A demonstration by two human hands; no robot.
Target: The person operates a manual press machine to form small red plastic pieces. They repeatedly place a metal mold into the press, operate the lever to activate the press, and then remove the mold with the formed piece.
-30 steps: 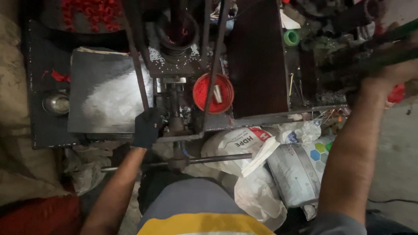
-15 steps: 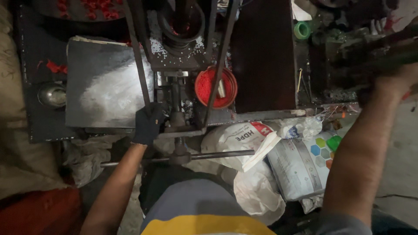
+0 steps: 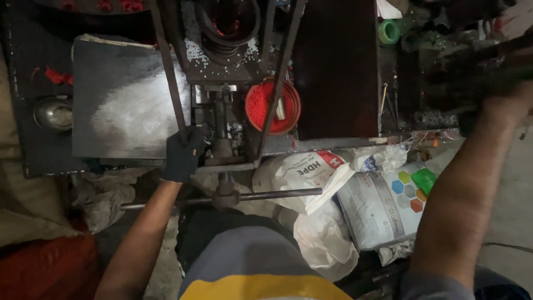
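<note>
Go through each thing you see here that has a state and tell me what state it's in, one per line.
Left hand: gloved, gripping the machine frame.
Right hand: raised on a dark lever, blurred.
Red bowl: upright, filled with red granules.
Metal tray: flat, dusted with white pellets.
Crossbar handle: lying level, untouched.
White sack: slumped on its side.
Green roll: resting on the bench.

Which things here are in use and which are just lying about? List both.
In use:
- left hand, gloved, on the machine frame
- right hand, blurred, on a dark lever
- red tub of red granules

Lying about:
- white sacks
- steel bowl
- green tape roll
- grey metal sheet
</note>
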